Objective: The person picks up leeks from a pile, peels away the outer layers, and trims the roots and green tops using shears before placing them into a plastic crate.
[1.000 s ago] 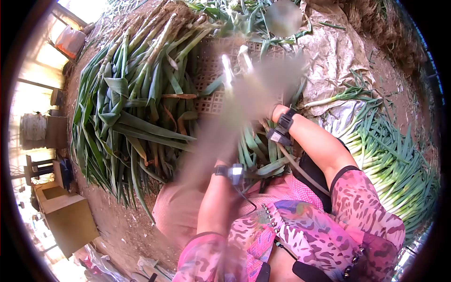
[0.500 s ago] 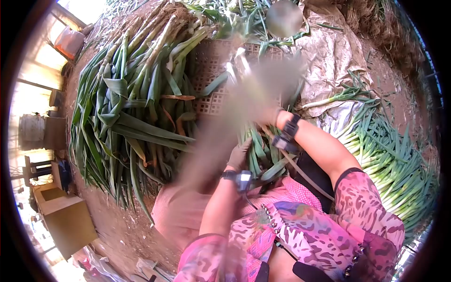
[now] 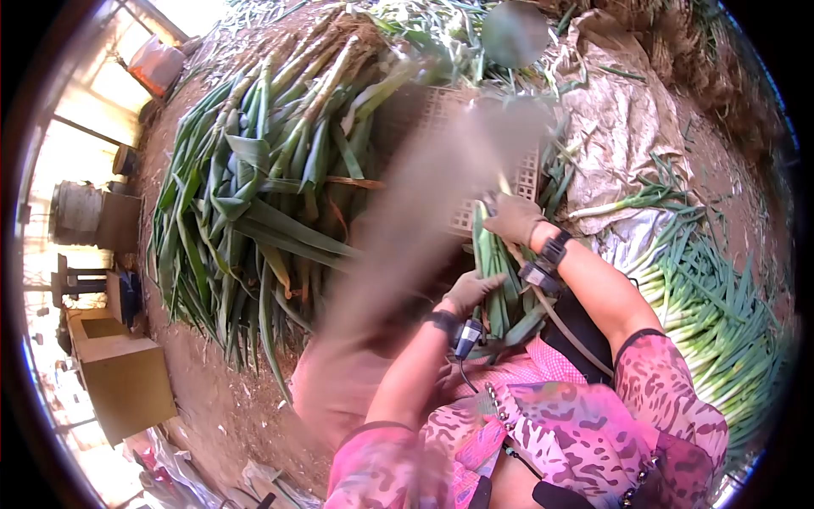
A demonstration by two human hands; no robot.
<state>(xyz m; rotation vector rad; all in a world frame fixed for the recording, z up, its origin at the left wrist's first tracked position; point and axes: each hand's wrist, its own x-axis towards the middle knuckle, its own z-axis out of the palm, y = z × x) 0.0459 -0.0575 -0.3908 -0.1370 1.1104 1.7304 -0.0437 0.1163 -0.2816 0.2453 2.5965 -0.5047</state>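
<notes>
I see both gloved hands closed on one leek bunch (image 3: 493,280): the right hand (image 3: 513,219) clamps its upper stalks, and the left hand (image 3: 471,293) curls around the green leaves just below. A lattice crate (image 3: 527,174) sits right behind the grip. A big leek pile (image 3: 254,187) lies to its left and trimmed leeks (image 3: 712,314) to its right.

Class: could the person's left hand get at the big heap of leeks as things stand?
Probably yes: the left hand rests on the bunch in the lap, the heap lies on that side, and nothing visible blocks it, though blur hides part.
</notes>
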